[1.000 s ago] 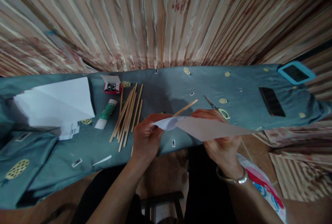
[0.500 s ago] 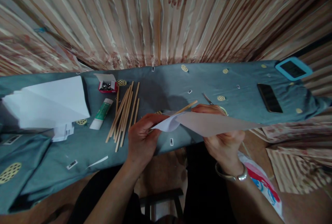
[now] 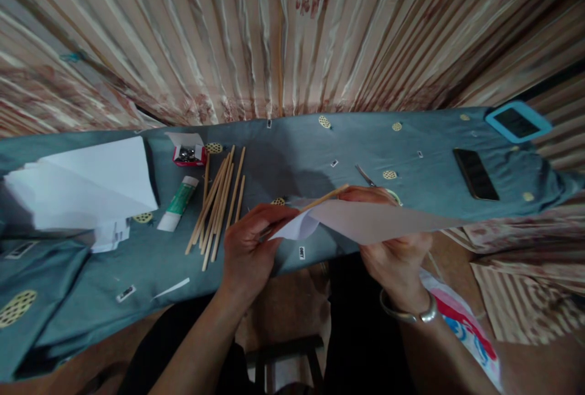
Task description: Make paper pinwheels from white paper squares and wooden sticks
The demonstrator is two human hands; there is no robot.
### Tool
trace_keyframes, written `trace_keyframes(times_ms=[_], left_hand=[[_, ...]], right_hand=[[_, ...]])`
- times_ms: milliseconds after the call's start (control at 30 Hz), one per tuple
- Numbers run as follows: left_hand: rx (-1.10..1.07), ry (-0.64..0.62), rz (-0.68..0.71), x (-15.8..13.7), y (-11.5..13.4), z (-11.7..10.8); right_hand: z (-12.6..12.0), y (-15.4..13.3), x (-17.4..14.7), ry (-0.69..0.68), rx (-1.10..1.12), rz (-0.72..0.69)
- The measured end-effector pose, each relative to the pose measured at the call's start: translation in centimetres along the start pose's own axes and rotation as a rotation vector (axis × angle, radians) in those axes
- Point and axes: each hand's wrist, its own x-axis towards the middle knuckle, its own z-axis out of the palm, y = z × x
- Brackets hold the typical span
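Observation:
Over the table's front edge, a white sheet of paper [image 3: 379,219] is held up between my two hands, curling at its left end. A thin wooden stick [image 3: 326,195] lies along the paper's far side, slanting up to the right. My left hand [image 3: 253,242] pinches the curled end of the paper together with the stick's lower end. Closed on the right part of the sheet, my right hand [image 3: 395,255] has its fingers partly hidden behind the paper. A bracelet circles my right wrist.
Several wooden sticks [image 3: 219,206] lie left of my hands, beside a glue stick [image 3: 178,204] and a small red box [image 3: 189,154]. A paper stack [image 3: 95,181] is at left. Scissors [image 3: 365,175], a phone [image 3: 475,174] and a blue-framed tablet [image 3: 518,121] lie to the right.
The stick's upper end sits slightly lower against the paper, and the left curl has shifted a little. Both hands keep their hold.

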Motion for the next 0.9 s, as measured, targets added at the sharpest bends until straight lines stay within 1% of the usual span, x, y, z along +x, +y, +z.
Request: trace_keyframes(times_ms=[133, 233, 367, 633, 900], left_hand=[[-0.027, 0.005, -0.005, -0.02, 0.02, -0.01], [-0.022, 0.012, -0.016, 0.03, 0.28, 0.0], [0.002, 0.004, -0.028, 0.12, 0.55, -0.03], [-0.017, -0.014, 0.003, 0.02, 0.39, -0.13], [0.008, 0.012, 0.022, 0.01, 0.37, 0.1]], right_hand=[[-0.01, -0.03, -0.01, -0.016, -0.013, -0.006], [0.02, -0.05, 0.0, -0.004, -0.016, -0.004], [0.08, -0.01, -0.08, 0.008, 0.01, 0.03], [0.06, 0.12, -0.32, 0.028, 0.052, 0.09], [0.05, 0.09, -0.35, -0.002, 0.033, 0.074]])
